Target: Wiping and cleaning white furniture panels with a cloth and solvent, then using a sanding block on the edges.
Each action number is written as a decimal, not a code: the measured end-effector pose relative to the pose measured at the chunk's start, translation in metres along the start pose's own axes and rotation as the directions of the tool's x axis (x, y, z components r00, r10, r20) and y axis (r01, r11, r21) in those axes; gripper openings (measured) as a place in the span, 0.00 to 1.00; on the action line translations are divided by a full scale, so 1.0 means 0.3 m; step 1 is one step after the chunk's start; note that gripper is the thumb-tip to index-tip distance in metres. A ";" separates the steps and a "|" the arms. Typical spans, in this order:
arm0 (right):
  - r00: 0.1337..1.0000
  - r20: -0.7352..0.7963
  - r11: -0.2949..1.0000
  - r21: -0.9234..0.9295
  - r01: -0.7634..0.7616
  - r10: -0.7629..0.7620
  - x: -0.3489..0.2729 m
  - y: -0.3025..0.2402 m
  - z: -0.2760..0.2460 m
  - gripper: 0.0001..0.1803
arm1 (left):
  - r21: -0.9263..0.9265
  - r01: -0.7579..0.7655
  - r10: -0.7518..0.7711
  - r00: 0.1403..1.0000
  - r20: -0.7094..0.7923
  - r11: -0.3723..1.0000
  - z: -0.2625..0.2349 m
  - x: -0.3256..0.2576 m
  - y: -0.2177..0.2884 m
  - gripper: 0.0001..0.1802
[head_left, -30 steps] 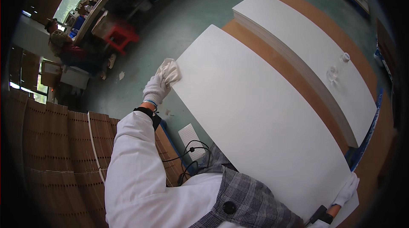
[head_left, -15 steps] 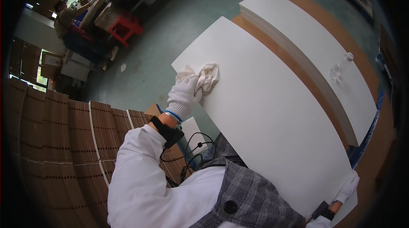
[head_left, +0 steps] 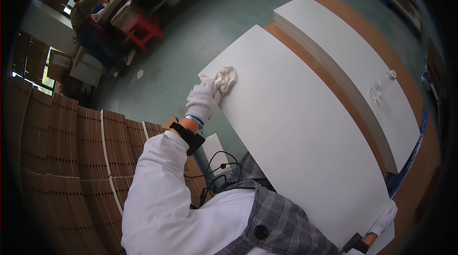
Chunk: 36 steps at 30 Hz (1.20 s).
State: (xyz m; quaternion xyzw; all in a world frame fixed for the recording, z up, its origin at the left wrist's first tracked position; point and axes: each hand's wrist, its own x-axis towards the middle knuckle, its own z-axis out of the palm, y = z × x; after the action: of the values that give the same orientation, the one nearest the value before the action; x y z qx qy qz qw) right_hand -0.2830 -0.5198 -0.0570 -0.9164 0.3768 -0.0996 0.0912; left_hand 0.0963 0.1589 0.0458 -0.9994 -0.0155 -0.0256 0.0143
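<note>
My left hand (head_left: 202, 98), in a white knitted glove, is closed on a crumpled off-white cloth (head_left: 226, 79). The cloth presses on the top of a large white panel (head_left: 305, 121), close to its far left corner. At the panel's near right end, my right hand (head_left: 383, 218), also gloved, grips the edge; its fingers partly hide beyond the rim. A clear plastic bottle (head_left: 377, 92) lies on the stack of white panels (head_left: 334, 40) to the right of this panel.
Brown board (head_left: 350, 14) lies beneath the stack. Tall piles of brown perforated boards (head_left: 62, 159) stand at the left. A red stool (head_left: 143, 30) and a person (head_left: 90, 26) at a bench are at the far left. Black cables (head_left: 222, 165) hang by my waist.
My left hand has slid the cloth a little toward the panel's left end, and the cloth is more bunched. My right hand stays at the near right edge. The view has shifted slightly.
</note>
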 end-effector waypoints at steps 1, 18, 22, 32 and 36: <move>1.000 -0.001 1.000 0.004 0.002 -0.002 0.005 0.006 0.012 0.22 | 0.027 0.062 -0.062 0.998 -0.007 0.998 0.002 0.047 -0.026 0.20; 0.981 0.176 0.994 -0.078 -0.074 0.087 0.012 -0.062 -0.041 0.24 | -0.035 0.081 -0.082 0.996 -0.031 0.996 0.042 0.027 -0.038 0.20; 0.973 0.182 0.990 -0.062 -0.130 0.139 0.000 -0.080 -0.068 0.24 | -0.079 -0.005 0.001 0.998 -0.055 0.997 0.048 -0.008 -0.035 0.21; 0.977 0.190 0.996 -0.002 -0.093 0.092 0.032 -0.009 0.000 0.24 | 0.126 0.416 -0.407 0.909 -0.096 0.900 -0.021 0.218 -0.351 0.21; 0.976 0.184 0.993 -0.012 -0.117 0.117 0.021 -0.026 -0.011 0.24 | -0.023 0.463 -0.453 0.853 -0.259 0.886 -0.080 0.164 -0.396 0.23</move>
State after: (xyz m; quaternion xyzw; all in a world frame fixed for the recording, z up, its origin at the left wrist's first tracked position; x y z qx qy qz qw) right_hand -0.2741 -0.5191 -0.0511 -0.8980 0.4200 -0.0085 0.1309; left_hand 0.1406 0.2785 0.0755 -0.9546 -0.2513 -0.1574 0.0298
